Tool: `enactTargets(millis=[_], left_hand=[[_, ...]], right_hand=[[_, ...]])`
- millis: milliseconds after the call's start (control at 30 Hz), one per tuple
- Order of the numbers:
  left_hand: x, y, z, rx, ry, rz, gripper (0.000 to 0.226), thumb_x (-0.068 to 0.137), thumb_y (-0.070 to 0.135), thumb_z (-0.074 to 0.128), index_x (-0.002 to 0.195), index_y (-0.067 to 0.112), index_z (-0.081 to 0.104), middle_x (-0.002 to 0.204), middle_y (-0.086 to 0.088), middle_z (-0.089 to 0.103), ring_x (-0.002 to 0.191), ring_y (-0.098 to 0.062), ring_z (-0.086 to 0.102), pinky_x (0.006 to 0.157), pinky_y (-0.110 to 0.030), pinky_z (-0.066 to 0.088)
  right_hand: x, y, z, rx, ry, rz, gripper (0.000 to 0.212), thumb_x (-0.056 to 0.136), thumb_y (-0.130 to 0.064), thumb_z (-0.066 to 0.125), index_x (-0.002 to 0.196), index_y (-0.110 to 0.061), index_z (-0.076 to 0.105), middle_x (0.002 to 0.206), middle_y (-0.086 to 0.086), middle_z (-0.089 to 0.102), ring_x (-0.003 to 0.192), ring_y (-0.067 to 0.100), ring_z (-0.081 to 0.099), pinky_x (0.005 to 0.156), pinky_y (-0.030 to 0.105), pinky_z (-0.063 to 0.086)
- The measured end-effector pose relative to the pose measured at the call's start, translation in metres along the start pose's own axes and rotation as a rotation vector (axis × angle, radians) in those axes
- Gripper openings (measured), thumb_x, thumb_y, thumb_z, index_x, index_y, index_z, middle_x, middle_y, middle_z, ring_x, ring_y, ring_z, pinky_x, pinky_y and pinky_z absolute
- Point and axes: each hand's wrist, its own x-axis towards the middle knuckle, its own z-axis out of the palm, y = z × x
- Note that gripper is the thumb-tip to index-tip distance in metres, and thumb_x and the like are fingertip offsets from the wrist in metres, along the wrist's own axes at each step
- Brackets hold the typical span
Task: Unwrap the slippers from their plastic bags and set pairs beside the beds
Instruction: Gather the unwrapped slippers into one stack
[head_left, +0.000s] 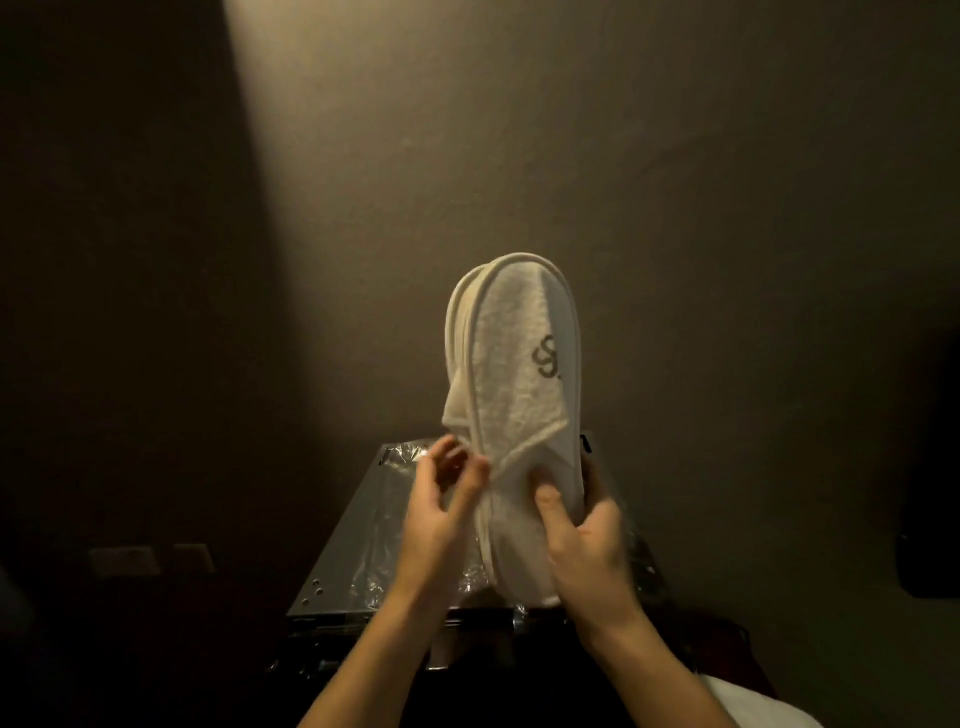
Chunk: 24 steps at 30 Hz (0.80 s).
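Dim, warm-lit room; plain beige wall (675, 156) fills the upper frame, with a dark vertical band along its left side. Low on the far left, a pale wall plate with switches or sockets (124, 561) is barely legible in shadow. Left of centre, crumpled clear plastic bag (400, 457) lies on the grey metallic flat-topped stand (353, 545), which has small holes near its front left corner; more clear plastic shows across the top and at the front edge. Left hand (441, 514) is raised over the stand, fingers curled, thumb and fingertips pinching the loose left edge of the white terry-cloth slippers (509, 374). The slippers are out of the bag, stacked flat against each other and held upright, toes up, above the stand and in front of the wall; a dark embroidered logo marks the upper right of the front one. Right hand (592, 540) grips the heel end of the pair, thumb pressed on the front face, fingers wrapped behind. Lower right corner: a bit of white fabric (753, 701), unidentifiable. Far right edge: a dark object (930, 519), detail not resolvable.
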Motion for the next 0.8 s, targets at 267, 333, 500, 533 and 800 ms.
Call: enactTargets(millis=[267, 333, 500, 533, 800], left_hand=[[0.016, 0.035, -0.004, -0.274, 0.111, 0.033, 0.06, 0.079, 0.031, 0.082, 0.131, 0.014, 0.06, 0.115, -0.015, 0.074, 0.1, -0.03, 0.073, 0.077, -0.04, 0.062], [0.013, 0.036, -0.007, -0.338, 0.126, 0.007, 0.061, 0.079, 0.033, 0.081, 0.133, 0.015, 0.059, 0.12, -0.018, 0.073, 0.104, -0.033, 0.072, 0.085, -0.048, 0.062], [0.005, 0.033, -0.003, -0.265, 0.099, 0.02, 0.064, 0.071, 0.04, 0.079, 0.129, 0.018, 0.063, 0.118, -0.02, 0.073, 0.109, -0.041, 0.07, 0.09, -0.059, 0.058], [0.004, 0.034, -0.004, -0.241, 0.082, 0.028, 0.06, 0.074, 0.037, 0.078, 0.129, 0.019, 0.063, 0.116, -0.017, 0.074, 0.108, -0.04, 0.071, 0.088, -0.058, 0.059], [0.001, 0.053, -0.003, -0.232, 0.037, 0.114, 0.07, 0.072, 0.033, 0.08, 0.135, 0.012, 0.057, 0.109, -0.014, 0.076, 0.095, -0.027, 0.074, 0.073, -0.039, 0.063]], right_hand=[[-0.026, -0.006, -0.002, -0.22, -0.355, -0.071, 0.076, 0.08, -0.055, 0.074, 0.14, -0.069, 0.029, 0.139, -0.033, 0.054, 0.129, -0.004, 0.056, 0.107, 0.034, 0.051], [-0.015, -0.021, -0.004, -0.221, -0.32, -0.106, 0.089, 0.073, -0.077, 0.067, 0.147, -0.066, 0.019, 0.151, -0.033, 0.04, 0.137, -0.009, 0.044, 0.115, 0.036, 0.044], [-0.002, -0.045, 0.011, -0.261, -0.377, -0.204, 0.103, 0.074, -0.083, 0.059, 0.155, -0.057, 0.002, 0.168, -0.021, 0.017, 0.153, 0.0, 0.024, 0.122, 0.043, 0.034], [-0.002, -0.045, 0.012, -0.255, -0.413, -0.189, 0.105, 0.074, -0.082, 0.062, 0.156, -0.057, 0.003, 0.168, -0.022, 0.019, 0.152, 0.001, 0.027, 0.121, 0.043, 0.037], [-0.005, -0.059, 0.02, 0.011, -0.268, -0.176, 0.085, 0.087, -0.055, 0.063, 0.16, -0.037, 0.021, 0.151, -0.025, 0.045, 0.133, -0.012, 0.049, 0.105, 0.018, 0.047]])
